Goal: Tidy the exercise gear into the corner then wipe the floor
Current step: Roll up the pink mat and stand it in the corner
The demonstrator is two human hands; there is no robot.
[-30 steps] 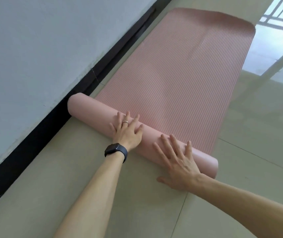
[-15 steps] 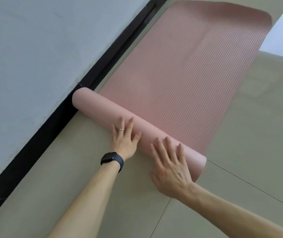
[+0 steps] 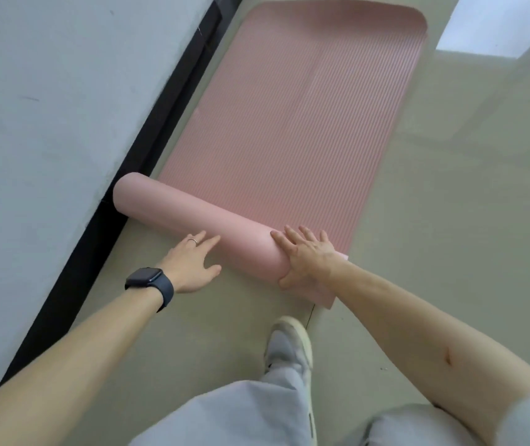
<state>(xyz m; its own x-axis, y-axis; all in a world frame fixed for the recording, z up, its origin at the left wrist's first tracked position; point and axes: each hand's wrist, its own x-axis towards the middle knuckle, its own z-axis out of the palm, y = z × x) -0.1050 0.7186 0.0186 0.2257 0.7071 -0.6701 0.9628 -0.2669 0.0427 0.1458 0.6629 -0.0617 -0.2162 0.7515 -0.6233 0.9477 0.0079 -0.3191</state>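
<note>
Right hand (image 3: pixel 305 257) grip is laid over the near end of the rolled part of the pink mat (image 3: pixel 199 217), fingers spread on top, thumb tucked under the end face; nothing is clamped, the palm is only pressed on. Left hand (image 3: pixel 193 263) is seen open, fingers apart, touching or just beside the near side of the roll — contact cannot be told for certain.

Roll is lying across the floor (image 3: pixel 450 220), its far end just beside the black skirting (image 3: pixel 106 239) under the wall (image 3: pixel 48 107). Unrolled ribbed length is stretched ahead, parallel to the wall, its rounded far edge near the top of the view. A loose corner of mat is seen sticking out under the right wrist, so the end looks unevenly wound.

Judged risks: with only 1 hand firmly on it, the roll could be pushed skewed and coned out at 1 end; the far end could be jammed against the skirting; loosened pressure could let the foam spring open. A shoe (image 3: pixel 289 346) is planted close behind the roll, so room to kneel forward is limited. Floor wiping is not yet started.
</note>
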